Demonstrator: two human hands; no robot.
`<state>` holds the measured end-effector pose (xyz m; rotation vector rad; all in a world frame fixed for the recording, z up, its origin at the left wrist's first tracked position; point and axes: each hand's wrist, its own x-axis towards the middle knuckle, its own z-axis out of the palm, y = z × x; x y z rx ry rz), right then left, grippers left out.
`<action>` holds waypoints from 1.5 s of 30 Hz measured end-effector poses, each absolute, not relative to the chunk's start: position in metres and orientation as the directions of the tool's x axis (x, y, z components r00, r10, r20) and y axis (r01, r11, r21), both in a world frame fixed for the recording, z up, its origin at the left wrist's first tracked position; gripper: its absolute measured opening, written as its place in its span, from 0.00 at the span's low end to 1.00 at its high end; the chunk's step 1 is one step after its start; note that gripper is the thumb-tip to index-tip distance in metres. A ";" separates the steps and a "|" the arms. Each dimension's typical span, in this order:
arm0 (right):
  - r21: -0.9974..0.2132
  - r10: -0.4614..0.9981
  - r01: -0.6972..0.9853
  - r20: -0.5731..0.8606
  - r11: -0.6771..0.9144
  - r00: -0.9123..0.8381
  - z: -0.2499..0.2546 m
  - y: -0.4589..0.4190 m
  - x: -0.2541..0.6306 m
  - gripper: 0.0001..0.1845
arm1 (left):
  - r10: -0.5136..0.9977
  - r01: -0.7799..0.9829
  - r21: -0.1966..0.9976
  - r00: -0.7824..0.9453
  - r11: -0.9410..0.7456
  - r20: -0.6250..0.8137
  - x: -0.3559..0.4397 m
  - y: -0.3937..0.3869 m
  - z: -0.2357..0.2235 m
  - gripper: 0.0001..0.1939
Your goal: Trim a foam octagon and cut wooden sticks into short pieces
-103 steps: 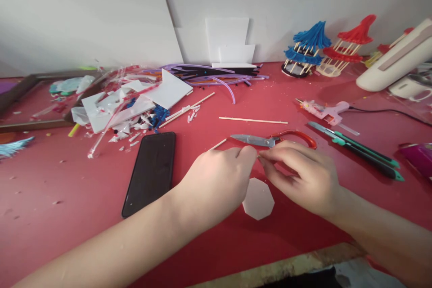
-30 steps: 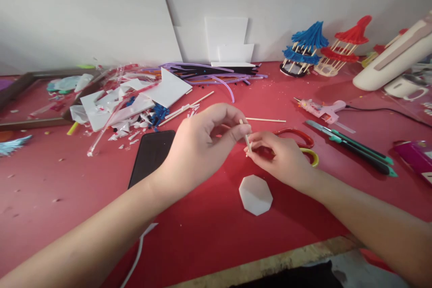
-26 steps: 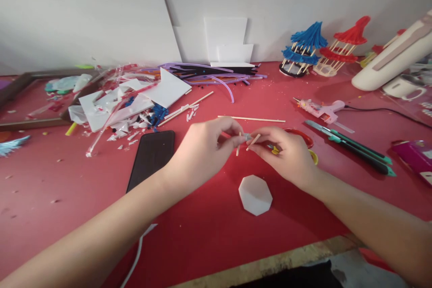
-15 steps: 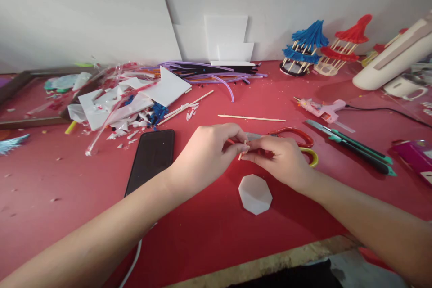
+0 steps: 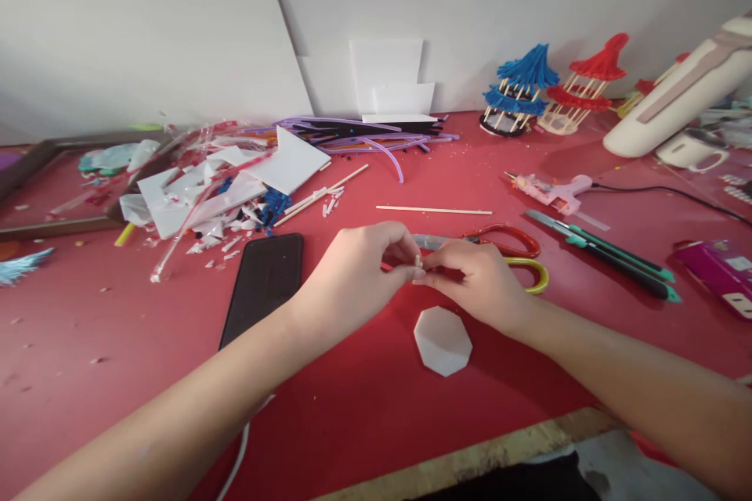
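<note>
Head view showed the left hand (image 5: 361, 266) pinching short pale sticks (image 5: 417, 260) at eleven o'clock from the white octagon (image 5: 443, 340), the right hand (image 5: 482, 282) meeting them, its own grip hidden; a light pinch, ends level, seemed best.

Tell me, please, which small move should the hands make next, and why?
Perhaps ease the right hand back slightly, with the left hand pinching the wooden stick: both hands meet at it and only a small part shows, so its ends are hard to check.
</note>
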<state>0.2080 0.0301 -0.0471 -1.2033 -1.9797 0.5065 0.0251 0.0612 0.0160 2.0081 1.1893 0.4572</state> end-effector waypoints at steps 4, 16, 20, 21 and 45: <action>-0.650 0.870 0.580 0.398 0.491 -0.292 -0.047 0.030 0.208 0.03 | 0.851 0.555 0.791 0.518 -0.255 -0.089 0.025 0.061 0.008 0.04; -0.527 0.821 0.646 0.478 0.552 -0.312 -0.050 0.031 0.209 0.03 | 0.869 0.579 0.790 0.478 -0.202 -0.129 0.028 0.060 -0.003 0.02; -0.547 0.873 0.683 0.364 0.483 -0.325 -0.040 0.027 0.215 0.03 | 0.863 0.590 0.773 0.492 -0.235 -0.113 0.027 0.058 -0.005 0.03; -0.542 0.888 0.705 0.324 0.457 -0.327 -0.036 0.026 0.219 0.06 | 0.863 0.586 0.774 0.494 -0.240 -0.107 0.027 0.058 -0.006 0.03; -0.183 0.985 0.975 0.137 0.129 -0.105 -0.021 0.018 0.303 0.17 | 0.868 0.507 0.829 0.493 -0.238 -0.053 0.026 0.055 -0.017 0.03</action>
